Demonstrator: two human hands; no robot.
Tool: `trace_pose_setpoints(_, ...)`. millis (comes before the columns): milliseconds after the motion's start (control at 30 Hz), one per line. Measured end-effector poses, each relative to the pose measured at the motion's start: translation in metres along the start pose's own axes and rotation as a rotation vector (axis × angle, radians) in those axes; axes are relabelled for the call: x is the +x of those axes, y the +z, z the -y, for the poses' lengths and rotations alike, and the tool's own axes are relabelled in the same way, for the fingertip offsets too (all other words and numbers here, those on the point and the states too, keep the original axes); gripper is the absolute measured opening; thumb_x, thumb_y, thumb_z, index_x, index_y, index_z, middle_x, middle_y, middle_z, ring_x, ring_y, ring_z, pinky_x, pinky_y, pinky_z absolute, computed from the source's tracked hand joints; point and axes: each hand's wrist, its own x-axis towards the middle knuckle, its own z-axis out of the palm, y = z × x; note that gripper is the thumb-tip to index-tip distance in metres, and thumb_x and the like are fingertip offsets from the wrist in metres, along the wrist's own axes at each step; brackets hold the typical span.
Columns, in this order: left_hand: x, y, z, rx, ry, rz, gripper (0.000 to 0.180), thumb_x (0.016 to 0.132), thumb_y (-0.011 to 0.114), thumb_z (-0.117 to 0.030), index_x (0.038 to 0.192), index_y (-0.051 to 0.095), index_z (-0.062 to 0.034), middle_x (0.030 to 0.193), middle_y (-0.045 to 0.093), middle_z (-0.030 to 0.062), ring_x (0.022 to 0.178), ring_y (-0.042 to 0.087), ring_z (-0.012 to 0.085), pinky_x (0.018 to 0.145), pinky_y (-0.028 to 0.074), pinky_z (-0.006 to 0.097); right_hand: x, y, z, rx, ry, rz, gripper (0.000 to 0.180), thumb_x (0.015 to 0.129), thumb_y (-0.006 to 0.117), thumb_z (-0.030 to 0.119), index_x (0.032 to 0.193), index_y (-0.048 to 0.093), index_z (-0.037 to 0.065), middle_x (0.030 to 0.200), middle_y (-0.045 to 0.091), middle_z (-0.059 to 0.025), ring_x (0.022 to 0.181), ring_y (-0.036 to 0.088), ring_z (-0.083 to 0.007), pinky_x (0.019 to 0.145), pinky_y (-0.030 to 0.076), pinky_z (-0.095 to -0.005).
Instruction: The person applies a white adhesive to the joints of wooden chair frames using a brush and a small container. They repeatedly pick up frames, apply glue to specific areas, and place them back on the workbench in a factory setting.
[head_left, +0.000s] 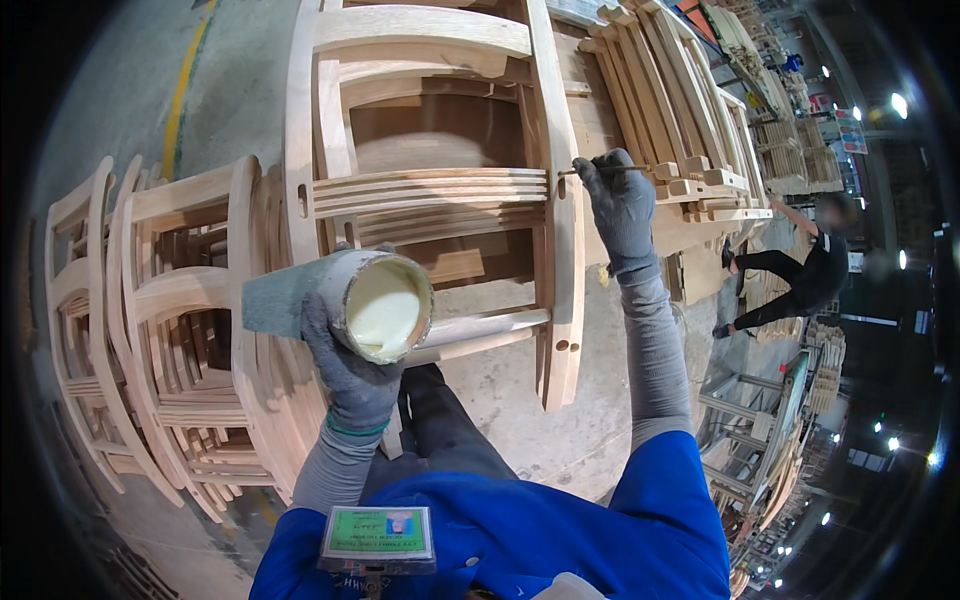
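In my gloved left hand (350, 375) is a grey, tapered container (280, 297), tilted so its wide mouth faces up at me. Creamy white liquid (384, 305) fills much of that mouth, and dried smears coat the rim. My gloved right hand (622, 215) pinches a thin stick (610, 169), its tip at a hole near the right post of a pale wooden chair-back frame (560, 250). Whether the tip goes into the hole is too small to tell. Several slats (430, 188) cross between the frame's two posts, and more frames lie beneath it.
Stacked wooden frames (185, 290) stand on my left. Beyond my right hand is a pile of wooden frames (660, 95) on a brown board. Farther right, another person (810, 265) in dark clothes stands near more wood stacks. A yellow line (183, 95) marks the floor at upper left.
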Motion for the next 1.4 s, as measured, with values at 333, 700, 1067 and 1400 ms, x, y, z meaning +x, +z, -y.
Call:
trace_pose_setpoints(333, 0.005, -0.004, -0.003, 0.156, 0.123, 0.106, 0.058, 0.095, 0.032, -0.047, 0.138, 0.03, -0.0079, 0.135, 0.04, 0.0138, 0.126, 0.04, 0.0281, 0.106, 0.034, 0.044, -0.001, -0.005, 0.009, -0.198, -0.018, 0.108, 0.021, 0.083, 0.065, 0.018, 0.074, 0.053, 0.005, 0.065, 0.06, -0.0127, 0.058, 0.061, -0.0291, 0.051, 0.045, -0.0334)
trace_pose_setpoints(700, 0.005, -0.001, -0.008, 0.042, 0.092, 0.148, 0.062, 0.094, 0.031, -0.049, 0.14, 0.027, -0.0076, 0.136, 0.039, 0.0135, 0.127, 0.037, 0.0297, 0.108, 0.03, 0.042, 0.01, -0.003, 0.012, -0.199, 0.016, 0.163, 0.021, 0.082, 0.066, 0.017, 0.073, 0.052, 0.004, 0.064, 0.059, -0.0137, 0.06, 0.06, -0.0316, 0.052, 0.045, -0.0352)
trace_pose_setpoints(1067, 0.003, -0.012, -0.01, 0.049, 0.103, 0.081, 0.065, 0.092, 0.035, -0.053, 0.139, 0.03, -0.0086, 0.137, 0.039, 0.0156, 0.129, 0.035, 0.0298, 0.108, 0.03, 0.043, 0.005, -0.005, 0.018, -0.264, 0.041, 0.174, 0.02, 0.081, 0.067, 0.016, 0.076, 0.053, 0.003, 0.066, 0.062, -0.0137, 0.062, 0.063, -0.0261, 0.057, 0.047, -0.0333)
trace_pose_setpoints(1400, -0.005, -0.011, -0.016, -0.038, 0.087, 0.071, 0.064, 0.092, 0.036, -0.051, 0.138, 0.03, -0.0083, 0.137, 0.04, 0.016, 0.129, 0.035, 0.0304, 0.108, 0.03, 0.044, 0.01, -0.015, 0.024, -0.255, -0.158, 0.354, 0.012, 0.08, 0.065, 0.014, 0.081, 0.06, 0.003, 0.069, 0.063, -0.0144, 0.066, 0.064, -0.0284, 0.057, 0.047, -0.0339)
